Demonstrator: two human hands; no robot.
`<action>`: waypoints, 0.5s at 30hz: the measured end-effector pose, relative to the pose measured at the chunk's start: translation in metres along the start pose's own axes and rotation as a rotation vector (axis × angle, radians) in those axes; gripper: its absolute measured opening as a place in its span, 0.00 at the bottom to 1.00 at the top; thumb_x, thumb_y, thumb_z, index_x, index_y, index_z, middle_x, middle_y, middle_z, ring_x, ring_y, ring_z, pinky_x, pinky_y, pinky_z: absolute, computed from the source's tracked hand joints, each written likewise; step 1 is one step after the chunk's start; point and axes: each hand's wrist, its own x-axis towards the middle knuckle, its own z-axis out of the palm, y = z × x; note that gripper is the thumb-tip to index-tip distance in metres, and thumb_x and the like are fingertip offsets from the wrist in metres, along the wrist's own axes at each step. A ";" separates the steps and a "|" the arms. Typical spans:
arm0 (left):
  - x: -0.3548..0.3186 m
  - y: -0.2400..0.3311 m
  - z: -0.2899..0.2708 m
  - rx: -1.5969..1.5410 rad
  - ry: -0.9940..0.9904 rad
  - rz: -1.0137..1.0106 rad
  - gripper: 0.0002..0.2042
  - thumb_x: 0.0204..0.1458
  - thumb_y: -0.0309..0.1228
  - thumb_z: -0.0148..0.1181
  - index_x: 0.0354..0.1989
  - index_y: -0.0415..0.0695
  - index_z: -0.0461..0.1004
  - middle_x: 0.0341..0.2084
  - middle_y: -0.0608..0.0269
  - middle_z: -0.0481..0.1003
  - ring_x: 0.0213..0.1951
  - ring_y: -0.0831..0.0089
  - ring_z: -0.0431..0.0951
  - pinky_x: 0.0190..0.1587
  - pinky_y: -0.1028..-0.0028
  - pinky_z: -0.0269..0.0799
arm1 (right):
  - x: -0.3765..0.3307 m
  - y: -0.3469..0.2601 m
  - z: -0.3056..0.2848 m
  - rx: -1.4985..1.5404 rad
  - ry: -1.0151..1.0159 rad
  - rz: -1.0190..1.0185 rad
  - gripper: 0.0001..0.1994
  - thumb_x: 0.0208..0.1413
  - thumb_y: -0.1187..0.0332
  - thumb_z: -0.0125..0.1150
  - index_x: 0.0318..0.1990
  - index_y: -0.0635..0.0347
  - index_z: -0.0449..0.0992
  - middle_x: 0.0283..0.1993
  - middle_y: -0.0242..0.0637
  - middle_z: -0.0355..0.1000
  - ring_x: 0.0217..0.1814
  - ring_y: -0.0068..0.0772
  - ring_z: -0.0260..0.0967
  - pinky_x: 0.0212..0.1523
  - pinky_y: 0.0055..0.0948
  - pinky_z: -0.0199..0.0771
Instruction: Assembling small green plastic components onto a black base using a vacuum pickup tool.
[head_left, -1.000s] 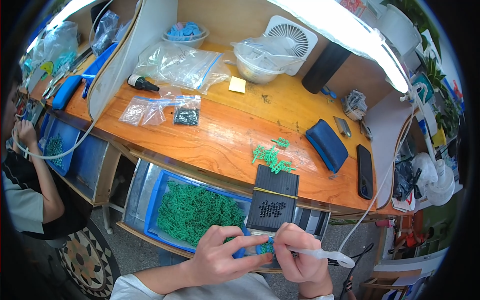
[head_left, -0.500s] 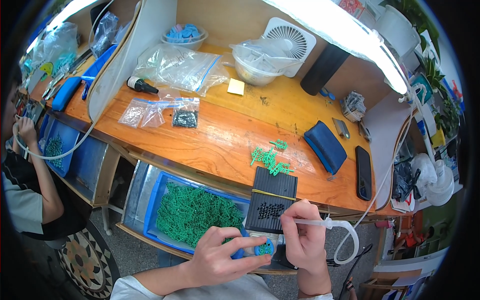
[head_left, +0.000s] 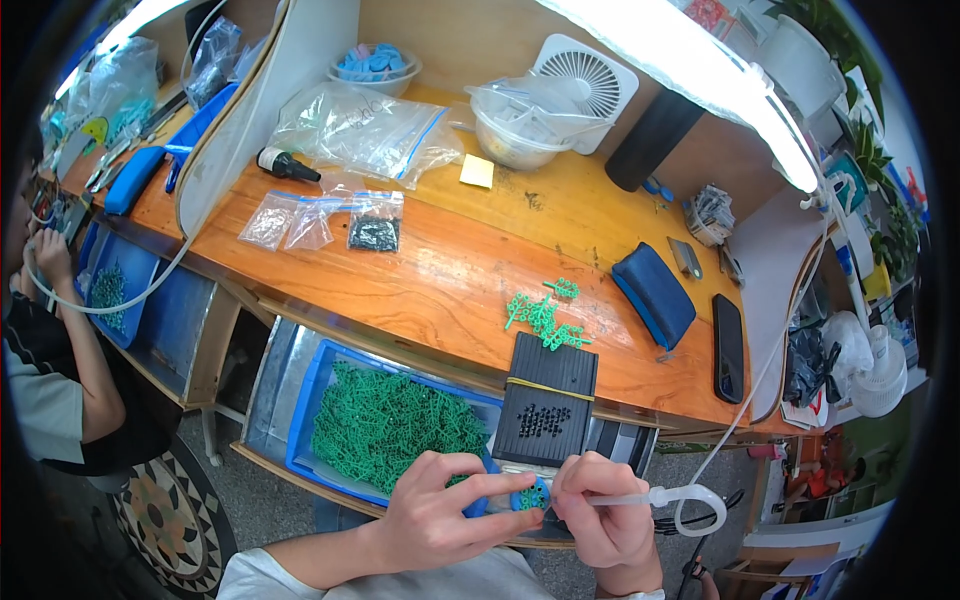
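Snugly, blue piece [head_left: 530,495] sits between left fingertips [head_left: 532,517]

From my remote seat I'm scanning the wooden bench [head_left: 430,262]: small zip bags [head_left: 266,222] are lying left, green pieces [head_left: 543,318] are resting frontward, a blue pouch [head_left: 652,292] and black phone [head_left: 728,348] are sitting right.

Tray [head_left: 304,425] in drawer [head_left: 268,425], L of block [head_left: 552,366] w/ beads [head_left: 543,421] on top. On surface [head_left: 440,295]: pouch [head_left: 654,293], phone [head_left: 728,345] to its R; bowl [head_left: 513,146] at back, fan [head_left: 592,76] just bhd it.
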 end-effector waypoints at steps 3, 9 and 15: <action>0.000 0.000 0.000 0.006 -0.008 0.000 0.10 0.40 0.39 0.75 0.33 0.62 0.86 0.45 0.81 0.80 0.37 0.75 0.71 0.34 0.74 0.63 | 0.002 -0.002 0.001 -0.042 -0.010 0.000 0.09 0.57 0.87 0.52 0.42 0.68 0.68 0.28 0.42 0.68 0.28 0.32 0.68 0.29 0.31 0.69; 0.001 0.000 -0.001 0.005 -0.005 0.006 0.10 0.40 0.39 0.75 0.33 0.61 0.86 0.45 0.80 0.80 0.37 0.74 0.71 0.33 0.74 0.63 | 0.003 -0.001 0.000 -0.056 -0.059 -0.034 0.09 0.56 0.88 0.52 0.43 0.68 0.68 0.29 0.45 0.69 0.30 0.36 0.70 0.30 0.33 0.71; 0.002 0.000 -0.001 0.010 -0.005 0.012 0.11 0.39 0.39 0.75 0.34 0.62 0.86 0.45 0.81 0.80 0.36 0.75 0.71 0.33 0.74 0.63 | 0.007 0.012 -0.008 -0.033 0.010 -0.089 0.10 0.55 0.89 0.53 0.43 0.69 0.68 0.30 0.43 0.69 0.28 0.33 0.67 0.29 0.30 0.68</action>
